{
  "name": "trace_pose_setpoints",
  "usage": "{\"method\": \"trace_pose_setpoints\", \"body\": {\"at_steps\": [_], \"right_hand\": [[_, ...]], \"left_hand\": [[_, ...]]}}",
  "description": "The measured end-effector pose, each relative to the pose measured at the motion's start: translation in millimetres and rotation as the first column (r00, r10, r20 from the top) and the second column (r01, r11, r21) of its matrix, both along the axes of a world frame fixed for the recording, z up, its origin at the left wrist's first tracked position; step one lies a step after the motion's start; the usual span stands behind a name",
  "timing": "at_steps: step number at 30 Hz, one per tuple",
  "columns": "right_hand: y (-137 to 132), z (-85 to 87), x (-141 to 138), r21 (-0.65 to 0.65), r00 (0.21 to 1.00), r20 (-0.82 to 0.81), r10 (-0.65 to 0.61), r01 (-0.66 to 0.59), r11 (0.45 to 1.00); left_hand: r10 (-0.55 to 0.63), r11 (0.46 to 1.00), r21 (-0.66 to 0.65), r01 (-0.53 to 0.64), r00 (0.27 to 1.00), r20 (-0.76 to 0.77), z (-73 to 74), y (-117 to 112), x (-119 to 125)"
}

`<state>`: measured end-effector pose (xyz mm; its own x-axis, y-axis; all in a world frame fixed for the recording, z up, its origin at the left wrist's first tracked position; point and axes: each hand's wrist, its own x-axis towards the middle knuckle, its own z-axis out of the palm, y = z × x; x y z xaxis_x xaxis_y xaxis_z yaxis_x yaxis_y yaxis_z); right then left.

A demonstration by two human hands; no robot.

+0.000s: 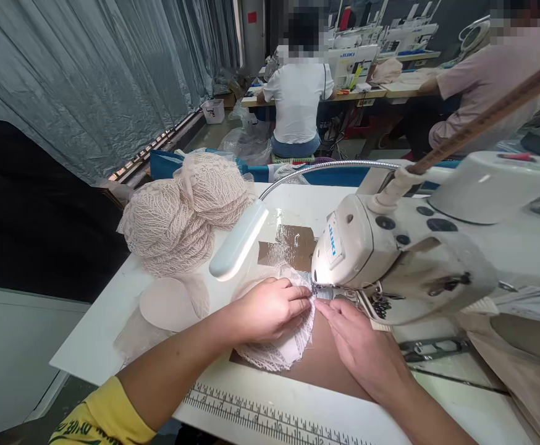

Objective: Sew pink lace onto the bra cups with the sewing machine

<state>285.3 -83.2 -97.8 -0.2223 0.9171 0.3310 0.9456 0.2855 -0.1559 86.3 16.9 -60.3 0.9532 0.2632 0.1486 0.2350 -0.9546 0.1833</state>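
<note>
A pale pink lace cup piece lies on the bed of a white sewing machine, its right edge by the needle area. My left hand rests on top of it with curled fingers, gripping the lace just left of the presser foot. From the right, my right hand reaches in, its fingertips closed on the edge of the same piece in front of the foot. The needle itself is too small to make out. A brown sheet covers the table beneath both hands.
Stacked lace cups stand at the back left, with smooth cup pieces and sheer fabric nearer. A lamp on a bent metal neck hangs over the work. A printed ruler runs along the front. Two people sit beyond.
</note>
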Motion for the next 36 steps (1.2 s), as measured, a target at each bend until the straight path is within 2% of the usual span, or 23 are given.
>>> {"method": "trace_pose_setpoints", "body": {"at_steps": [6,12,22,30,36], "right_hand": [[-2,-0.6,-2,-0.002,1.000,-0.026,0.013,-0.013,1.000],[-3,3.1,-4,0.020,1.000,-0.002,-0.003,0.003,1.000],[-2,1.2,-5,0.054,0.999,0.031,-0.029,0.028,0.998],[-5,-9.2,-2,0.043,0.999,0.020,-0.027,0.026,0.999],[-2,-3.7,-5,0.062,0.999,0.040,-0.019,0.016,0.998]], "left_hand": [[0.005,1.000,-0.025,-0.005,1.000,-0.012,3.7,-2,-2],[0.033,0.995,-0.099,-0.031,0.999,0.020,0.1,-6,2],[0.039,0.999,0.031,-0.038,0.998,-0.040,-1.7,-5,2],[0.000,1.000,0.021,0.001,0.999,-0.049,-1.7,-2,0],[-0.010,1.000,0.023,0.011,0.999,-0.047,-2.6,2,1]]}}
